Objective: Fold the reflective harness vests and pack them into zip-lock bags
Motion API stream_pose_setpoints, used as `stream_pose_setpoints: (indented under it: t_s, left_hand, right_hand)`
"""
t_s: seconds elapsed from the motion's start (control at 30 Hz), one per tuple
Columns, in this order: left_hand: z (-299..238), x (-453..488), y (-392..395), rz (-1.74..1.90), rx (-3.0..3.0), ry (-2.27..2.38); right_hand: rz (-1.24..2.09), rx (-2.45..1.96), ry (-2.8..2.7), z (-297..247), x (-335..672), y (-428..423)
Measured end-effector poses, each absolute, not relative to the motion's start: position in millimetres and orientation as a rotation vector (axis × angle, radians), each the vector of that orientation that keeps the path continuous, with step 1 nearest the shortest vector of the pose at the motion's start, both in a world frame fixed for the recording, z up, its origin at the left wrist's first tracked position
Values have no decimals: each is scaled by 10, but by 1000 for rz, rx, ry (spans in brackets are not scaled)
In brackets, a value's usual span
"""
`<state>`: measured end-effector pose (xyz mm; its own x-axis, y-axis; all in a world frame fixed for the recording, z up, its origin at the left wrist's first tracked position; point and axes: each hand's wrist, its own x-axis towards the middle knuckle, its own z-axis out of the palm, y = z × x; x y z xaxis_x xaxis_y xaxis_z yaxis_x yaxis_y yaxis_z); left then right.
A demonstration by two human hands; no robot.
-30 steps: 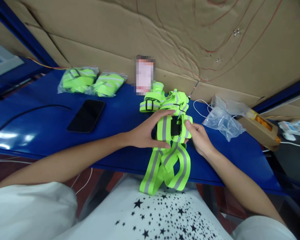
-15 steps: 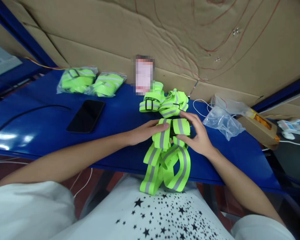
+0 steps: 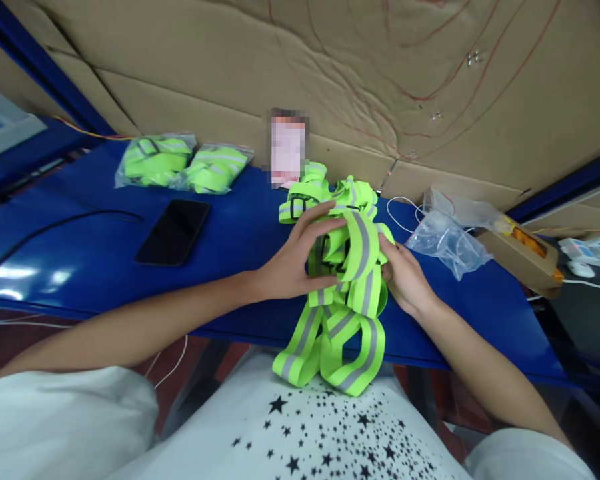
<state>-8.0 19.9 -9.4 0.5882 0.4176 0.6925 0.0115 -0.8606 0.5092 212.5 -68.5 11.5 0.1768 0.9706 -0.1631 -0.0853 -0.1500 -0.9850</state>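
A bundle of neon yellow-green reflective strap (image 3: 363,248) with a grey stripe is between my two hands, near the table's front edge. My left hand (image 3: 295,260) curves around its left side, thumb below and fingers above, gripping it. Closed on the bundle's right side is my right hand (image 3: 405,273), its fingertips partly hidden by the strap. Loose loops (image 3: 353,363) hang over the table edge towards my shirt. Black plastic parts show inside the bundle. Just behind lie more folded reflective straps (image 3: 300,203), one with a black buckle.
Two clear bags (image 3: 155,160) of similar straps lie at the back left, near a black phone (image 3: 173,232). A blurred-out upright screen (image 3: 287,150) leans on the cardboard wall. To the right are crumpled plastic bags (image 3: 450,243), a cardboard box (image 3: 520,257) and white cables.
My left hand has moved up and spread around the bundle's left side. My right hand has shifted right and lower. The bundle has been turned, with one broad loop now facing up.
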Motion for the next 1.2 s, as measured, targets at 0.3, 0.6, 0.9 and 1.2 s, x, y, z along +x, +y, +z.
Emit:
stream_pose_setpoints:
  t_s: [0.3,0.6,0.9,1.2]
  left_hand:
    - [99,-77,99,886,1722,678]
    - [53,-17,107,580,1370,638]
    - [-26,-50,183,968,1893,701]
    - [-76,-89,138,1242,2875,409]
  right_hand:
    - [506,-1344,-1722,47,2236,-727]
    - [25,-1332,-1965,125,2268,-697]
    - [-59,-1369,-2142,78,2297,-674]
    - [-184,-1315,-2214,27,2231,-720]
